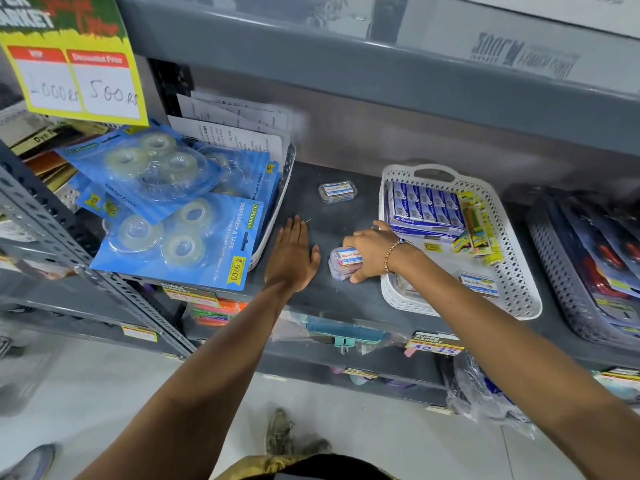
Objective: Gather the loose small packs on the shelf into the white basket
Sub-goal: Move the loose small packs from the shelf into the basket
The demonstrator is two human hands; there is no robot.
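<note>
Right hand (372,252) clenches a light, stiff, slick plastic pack (344,263) on the shelf (332,216) beside the basket (391,292), best pinched across its sides; left hand (291,258) rests flat, released.

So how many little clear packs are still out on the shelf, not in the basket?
2: one pack lies alone farther back, one pack is under the right hand. More may be hidden.

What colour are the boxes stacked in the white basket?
Blue and white; the boxes sit at the back of the basket, clear in the head view.
</note>
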